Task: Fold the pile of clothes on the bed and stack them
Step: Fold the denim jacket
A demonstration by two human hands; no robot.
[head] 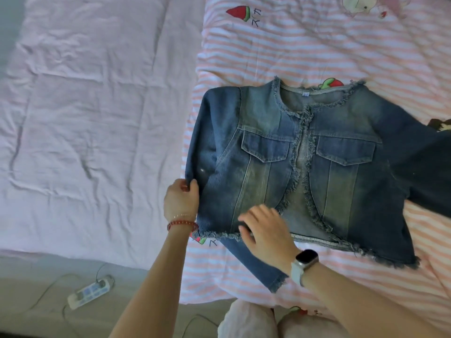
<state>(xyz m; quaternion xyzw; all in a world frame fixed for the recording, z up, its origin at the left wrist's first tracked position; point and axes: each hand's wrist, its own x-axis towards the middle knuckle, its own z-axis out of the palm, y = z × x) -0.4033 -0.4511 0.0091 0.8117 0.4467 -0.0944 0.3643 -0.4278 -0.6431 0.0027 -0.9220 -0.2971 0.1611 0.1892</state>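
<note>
A blue denim jacket (336, 172) with frayed edges lies front-up and spread out on the pink-striped quilt (317, 50). Its left sleeve is folded in along the body, and the cuff sticks out below the hem. My left hand (180, 201), with a red bead bracelet on the wrist, pinches the folded sleeve edge at the jacket's left side. With fingers straight, my right hand (266, 230), a watch on its wrist, presses flat on the lower left front panel near the hem. The right sleeve runs off to the right.
A plain pale pink sheet (85, 118) covers the left part of the bed. A white power strip (90, 291) with its cable lies on the floor at the lower left. A dark item (441, 124) peeks in at the right edge. My knees show at the bottom.
</note>
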